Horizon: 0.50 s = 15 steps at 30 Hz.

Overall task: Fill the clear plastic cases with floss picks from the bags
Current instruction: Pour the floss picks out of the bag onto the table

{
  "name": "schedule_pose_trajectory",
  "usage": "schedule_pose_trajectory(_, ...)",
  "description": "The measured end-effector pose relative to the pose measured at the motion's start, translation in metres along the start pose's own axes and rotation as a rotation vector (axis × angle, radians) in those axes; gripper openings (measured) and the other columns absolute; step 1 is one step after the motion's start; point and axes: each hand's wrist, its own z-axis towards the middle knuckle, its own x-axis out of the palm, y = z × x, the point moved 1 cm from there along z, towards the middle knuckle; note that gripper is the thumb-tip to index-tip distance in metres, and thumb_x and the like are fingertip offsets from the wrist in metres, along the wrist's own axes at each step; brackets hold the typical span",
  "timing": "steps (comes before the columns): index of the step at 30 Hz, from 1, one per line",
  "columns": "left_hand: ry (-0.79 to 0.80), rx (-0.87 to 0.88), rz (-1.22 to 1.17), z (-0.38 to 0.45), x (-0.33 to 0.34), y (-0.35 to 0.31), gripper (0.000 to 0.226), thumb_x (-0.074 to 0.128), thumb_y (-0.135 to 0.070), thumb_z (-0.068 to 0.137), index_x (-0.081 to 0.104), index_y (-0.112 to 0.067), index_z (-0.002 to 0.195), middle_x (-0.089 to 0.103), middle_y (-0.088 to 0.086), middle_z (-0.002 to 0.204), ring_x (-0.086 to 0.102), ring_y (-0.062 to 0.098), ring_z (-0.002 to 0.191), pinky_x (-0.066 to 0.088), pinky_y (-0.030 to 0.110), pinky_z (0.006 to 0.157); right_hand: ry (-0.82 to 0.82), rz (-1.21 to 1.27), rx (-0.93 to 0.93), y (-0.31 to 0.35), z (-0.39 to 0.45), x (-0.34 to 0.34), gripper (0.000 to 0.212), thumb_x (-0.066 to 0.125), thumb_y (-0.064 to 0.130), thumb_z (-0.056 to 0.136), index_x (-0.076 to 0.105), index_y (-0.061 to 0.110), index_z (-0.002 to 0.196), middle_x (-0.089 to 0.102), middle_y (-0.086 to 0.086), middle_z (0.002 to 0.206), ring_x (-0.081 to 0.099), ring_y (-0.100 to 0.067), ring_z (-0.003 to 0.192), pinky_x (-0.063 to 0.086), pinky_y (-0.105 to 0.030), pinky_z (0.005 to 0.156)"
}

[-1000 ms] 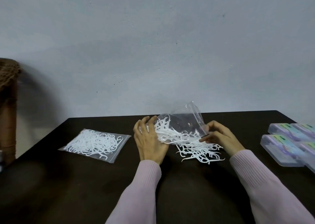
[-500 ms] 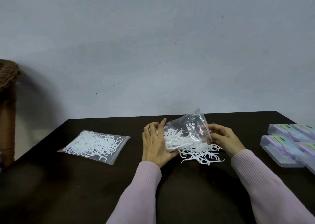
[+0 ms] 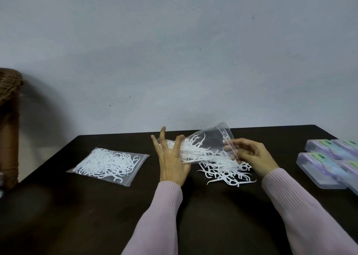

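While the open bag (image 3: pixel 209 146) is held tilted above the table (image 3: pixel 213 216), its mouth faces down and to the right, over a loose pile of floss picks (image 3: pixel 226 172) already lying on the dark surface. Right hand (image 3: pixel 249 155) pinches the bag's zip edge in a narrow grip of thumb and fingertips; left hand (image 3: pixel 171 158) presses the bag's closed end from the left with fingers spread, more a push than a closed grip. Many picks are inside the bag, bunched towards the left hand. To empty it well, I would judge that the closed end should be lifted higher than the mouth and the mouth kept wide, with short shakes so that tangled picks slide out onto the pile rather than scatter towards the table's edge. A second bag (image 3: pixel 108 164), sealed and full, lies flat well to the left. Clear plastic cases (image 3: pixel 319 169) sit closed at the right edge, apart from the pile, and none looks filled from here. Their lids carry green and purple labels, but the print is too small and blurred to read; no brand can be made out anywhere.
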Motion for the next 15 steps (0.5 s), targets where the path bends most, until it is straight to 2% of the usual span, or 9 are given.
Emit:
schedule_pose_trajectory(2,-0.027,0.006,0.029,-0.0002,-0.0024,0.0002,0.063,0.076,-0.001,0.065,0.055,-0.026,0.118,0.015,0.008,0.15,0.005,0.035,0.141,0.032,0.049,0.111,0.007,-0.016,0.003,-0.0012,0.0,0.0021,0.036,0.048,-0.016,0.084,0.064,0.009,0.103,0.067,-0.013,0.101,0.062,-0.012,0.067,0.047,-0.014,0.052)
schedule_pose_trajectory(4,-0.071,0.047,0.097,0.0005,-0.0038,0.0,0.06,0.081,-0.007,0.06,0.058,-0.023,0.113,0.033,0.011,0.139,0.021,0.03,0.129,0.046,0.048,0.097,0.003,-0.021,0.001,-0.0008,-0.0006,0.0013,0.035,0.047,-0.015,0.084,0.065,0.009,0.103,0.067,-0.013,0.101,0.061,-0.011,0.067,0.046,-0.013,0.053)
schedule_pose_trajectory(6,-0.075,0.094,0.122,0.0011,-0.0041,-0.0004,0.061,0.086,-0.027,0.058,0.058,-0.021,0.112,0.038,0.013,0.133,0.022,0.026,0.123,0.044,0.044,0.098,-0.019,-0.004,-0.007,0.0008,-0.0012,-0.0019,0.035,0.047,-0.014,0.085,0.066,0.013,0.099,0.069,-0.01,0.099,0.062,-0.01,0.068,0.047,-0.013,0.054)
schedule_pose_trajectory(8,0.013,0.127,0.138,0.0001,-0.0024,-0.0016,0.072,0.084,-0.044,0.059,0.054,-0.02,0.119,0.032,0.012,0.136,0.015,0.023,0.124,0.034,0.038,0.104,-0.049,0.018,-0.012,0.0018,-0.0015,-0.0049,0.037,0.047,-0.014,0.085,0.066,0.016,0.095,0.07,-0.008,0.097,0.062,-0.005,0.064,0.048,-0.013,0.055)
schedule_pose_trajectory(9,0.061,0.132,0.146,-0.0005,-0.0011,-0.0021,0.076,0.083,-0.045,0.06,0.05,-0.02,0.123,0.028,0.011,0.138,0.012,0.021,0.125,0.031,0.036,0.107,-0.062,0.02,-0.013,0.0019,-0.0016,-0.0059,0.038,0.046,-0.014,0.085,0.066,0.017,0.094,0.07,-0.008,0.096,0.062,-0.004,0.063,0.048,-0.013,0.055)
schedule_pose_trajectory(11,0.072,0.145,0.181,-0.0017,0.0001,-0.003,0.077,0.085,-0.041,0.059,0.049,-0.02,0.123,0.028,0.011,0.138,0.013,0.021,0.125,0.034,0.038,0.108,-0.072,0.021,-0.008,0.0021,-0.0019,-0.0066,0.038,0.046,-0.014,0.085,0.066,0.017,0.093,0.07,-0.008,0.096,0.062,-0.003,0.062,0.047,-0.013,0.054)
schedule_pose_trajectory(15,-0.028,0.155,0.148,-0.0012,-0.0023,-0.0037,0.08,0.09,-0.019,0.045,0.049,-0.025,0.112,0.034,0.009,0.129,0.027,0.027,0.118,0.048,0.043,0.094,-0.043,-0.015,-0.016,0.0023,-0.0027,-0.0064,0.032,0.047,-0.012,0.086,0.066,0.014,0.093,0.069,-0.008,0.095,0.063,-0.003,0.062,0.047,-0.012,0.054)
